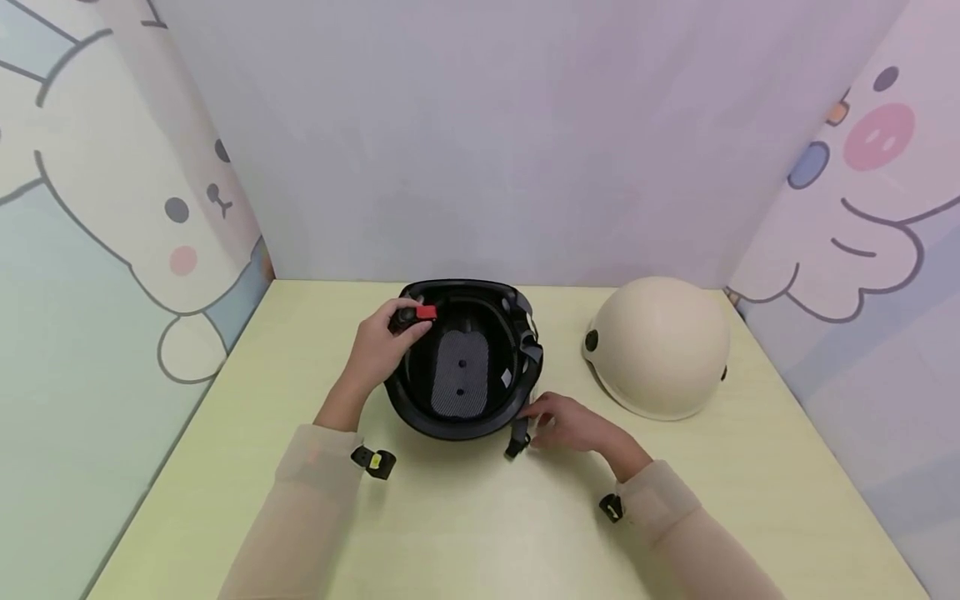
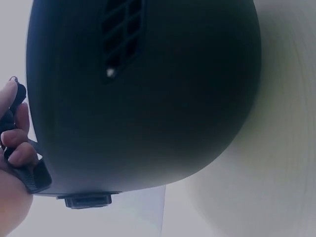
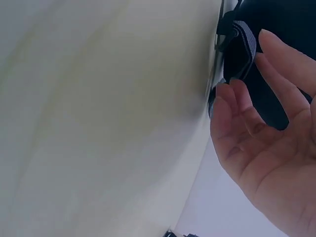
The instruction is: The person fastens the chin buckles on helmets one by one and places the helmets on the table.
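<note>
A black helmet (image 1: 455, 430) lies upside down at the middle of the table, its padded inside facing up. At its left rim my left hand (image 1: 375, 343) pinches a black strap buckle with a red tab (image 1: 426, 312). The left wrist view shows the dark outer shell (image 2: 163, 108) filling most of the picture, with the fingers at the left edge. My right hand (image 1: 572, 423) is beside the lower right rim, next to a dangling black strap (image 1: 519, 435). In the right wrist view its fingertips touch or nearly touch the folded strap (image 3: 243, 49), thumb held apart.
A cream helmet (image 1: 663, 350) sits shell up on the right side of the pale yellow table (image 1: 480, 525). A plain light wall (image 1: 510, 142) stands behind, and cartoon-printed panels (image 1: 97, 275) border the sides.
</note>
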`<state>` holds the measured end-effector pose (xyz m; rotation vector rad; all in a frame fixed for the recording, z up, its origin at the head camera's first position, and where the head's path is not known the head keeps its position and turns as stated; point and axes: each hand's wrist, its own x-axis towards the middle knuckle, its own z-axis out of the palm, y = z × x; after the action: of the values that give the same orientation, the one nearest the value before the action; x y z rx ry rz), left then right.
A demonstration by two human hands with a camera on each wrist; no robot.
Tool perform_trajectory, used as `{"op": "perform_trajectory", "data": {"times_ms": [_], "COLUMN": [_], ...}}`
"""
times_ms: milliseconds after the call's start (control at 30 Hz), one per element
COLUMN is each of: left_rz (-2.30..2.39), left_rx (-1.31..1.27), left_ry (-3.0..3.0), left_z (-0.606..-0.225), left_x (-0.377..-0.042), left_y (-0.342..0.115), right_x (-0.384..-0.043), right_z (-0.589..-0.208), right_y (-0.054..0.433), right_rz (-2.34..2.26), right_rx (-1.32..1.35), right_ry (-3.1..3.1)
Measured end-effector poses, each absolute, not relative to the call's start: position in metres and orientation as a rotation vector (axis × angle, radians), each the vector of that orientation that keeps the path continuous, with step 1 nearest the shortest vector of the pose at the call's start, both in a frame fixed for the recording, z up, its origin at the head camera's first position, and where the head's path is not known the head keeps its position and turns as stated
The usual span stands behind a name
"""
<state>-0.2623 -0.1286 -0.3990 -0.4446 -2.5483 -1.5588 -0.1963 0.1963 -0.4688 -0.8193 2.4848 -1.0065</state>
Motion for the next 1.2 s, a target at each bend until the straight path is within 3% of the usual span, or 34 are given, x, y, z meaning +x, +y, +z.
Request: {"op": "perform_trajectory", "data": {"times_ms": [267, 867, 1200], "left_rz": [-1.533, -1.531, -1.527], "left_rx": [-0.471, -0.456, -0.447], "left_ry": [-2.533, -2.542, -2.538], "left_z": [-0.398, -0.400, -0.397], "left_x": [-0.264, -0.261, -0.258], "left_y": [-0.128, -0.131, -0.130], "right_x": [-0.201, -0.195, -0.184], "right_z": [-0.473, -0.474, -0.456], "right_y": [0.188, 0.187, 0.203], "right_rz": [-0.854, -0.733, -0.960], "right_rx": [-0.999, -0.869, -0.846], "right_ry": [2.586, 2.620, 2.581]}}
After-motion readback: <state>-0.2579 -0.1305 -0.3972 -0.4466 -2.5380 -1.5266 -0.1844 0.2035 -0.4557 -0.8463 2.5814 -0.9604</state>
